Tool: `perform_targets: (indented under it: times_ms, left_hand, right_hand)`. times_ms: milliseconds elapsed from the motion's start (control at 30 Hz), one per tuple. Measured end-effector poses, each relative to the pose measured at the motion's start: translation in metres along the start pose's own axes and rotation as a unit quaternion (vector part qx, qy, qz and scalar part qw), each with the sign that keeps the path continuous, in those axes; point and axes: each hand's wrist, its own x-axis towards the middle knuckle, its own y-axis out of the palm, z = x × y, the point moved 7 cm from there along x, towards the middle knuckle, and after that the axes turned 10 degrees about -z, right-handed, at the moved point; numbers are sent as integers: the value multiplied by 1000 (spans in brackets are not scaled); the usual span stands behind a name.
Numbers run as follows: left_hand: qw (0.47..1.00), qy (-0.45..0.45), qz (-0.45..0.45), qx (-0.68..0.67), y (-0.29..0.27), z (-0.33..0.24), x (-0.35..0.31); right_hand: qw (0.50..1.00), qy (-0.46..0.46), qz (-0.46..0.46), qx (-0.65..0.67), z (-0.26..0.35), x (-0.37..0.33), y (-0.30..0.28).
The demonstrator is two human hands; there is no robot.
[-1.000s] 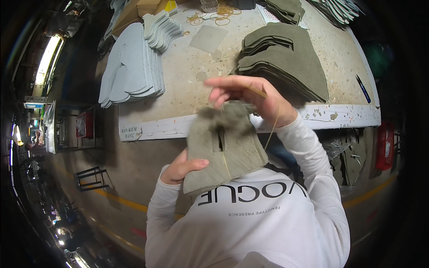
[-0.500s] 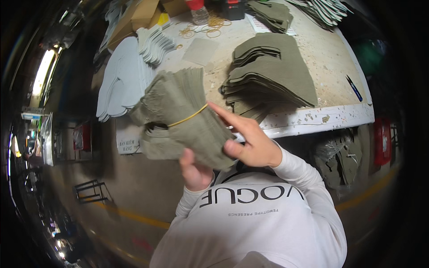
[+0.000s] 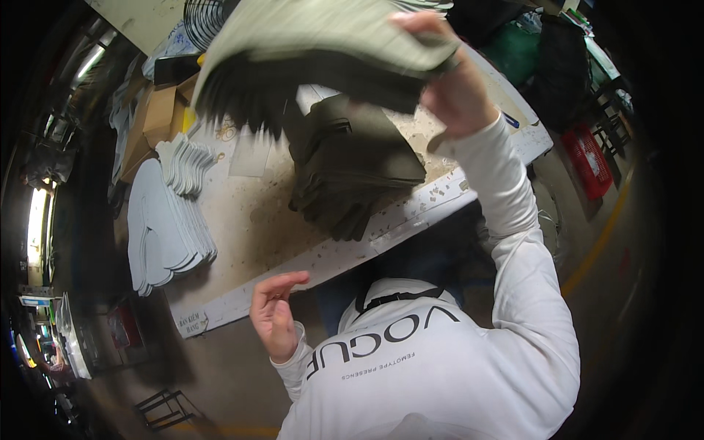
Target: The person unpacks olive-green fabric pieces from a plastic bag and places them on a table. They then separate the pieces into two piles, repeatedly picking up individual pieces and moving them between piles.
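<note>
Right hand (image 3: 463,95) pinching right end of blurred olive fabric-piece bundle (image 3: 315,33), raised over table (image 3: 246,213), far side cut off, partly hiding olive stack (image 3: 363,158). Left hand (image 3: 276,315) half-spread, near-left.

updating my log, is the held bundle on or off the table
Off: the right hand holds the bundle raised, partly hiding the table.
</note>
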Motion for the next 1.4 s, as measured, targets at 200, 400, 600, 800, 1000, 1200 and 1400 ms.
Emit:
perform_targets:
  times_ms: [200, 400, 600, 800, 1000, 1200, 1400]
  left_hand:
    - [994, -5, -112, 8, -32, 16, 6]
    - [993, -15, -87, 81, -28, 23, 17]
    - [940, 186, 117, 260, 28, -35, 71]
    - [833, 338, 346, 269, 140, -36, 120]
    - [789, 342, 429, 277, 186, -15, 135]
    - [774, 376, 418, 291, 187, -15, 134]
    - [806, 386, 348, 284, 181, -20, 132]
  right_hand:
    - [971, 14, -230, -58, -28, 18, -172]
    - [826, 167, -378, -384, -84, -65, -284]
    - [719, -102, -349, -592, -32, -101, -229]
    - [842, -107, -325, -417, -76, -104, -145]
    - [820, -128, -233, -507, -98, -114, -123]
    - [840, -111, -230, -479, -99, -112, -130]
    - [843, -101, -240, -470, -102, -112, -132]
